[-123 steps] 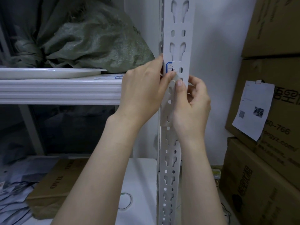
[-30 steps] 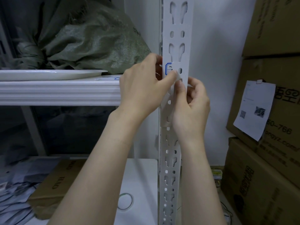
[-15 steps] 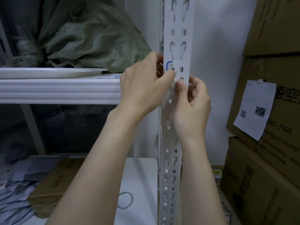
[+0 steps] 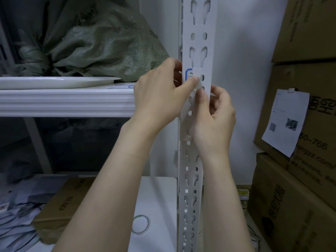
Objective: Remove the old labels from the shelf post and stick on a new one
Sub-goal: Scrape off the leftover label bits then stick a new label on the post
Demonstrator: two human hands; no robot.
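A white slotted shelf post (image 4: 198, 33) runs up the middle of the view. A small white label with a blue rounded border (image 4: 189, 75) is stuck on it at shelf height. My left hand (image 4: 160, 95) rests against the post's left side, its thumb pressing on the label's lower edge. My right hand (image 4: 215, 115) is just below, thumb tip touching the label's peeled lower corner beside my left thumb. The rest of the label is hidden by my fingers.
A white shelf board (image 4: 63, 102) at left holds a white plate (image 4: 58, 81) and a green woven sack (image 4: 109, 46). Cardboard boxes (image 4: 309, 124) with a paper slip (image 4: 284, 122) stack at right. A tape roll (image 4: 141, 224) lies on a white surface below.
Both hands stay at the label on the post. My thumbs have shifted slightly along its lower edge; the label remains stuck.
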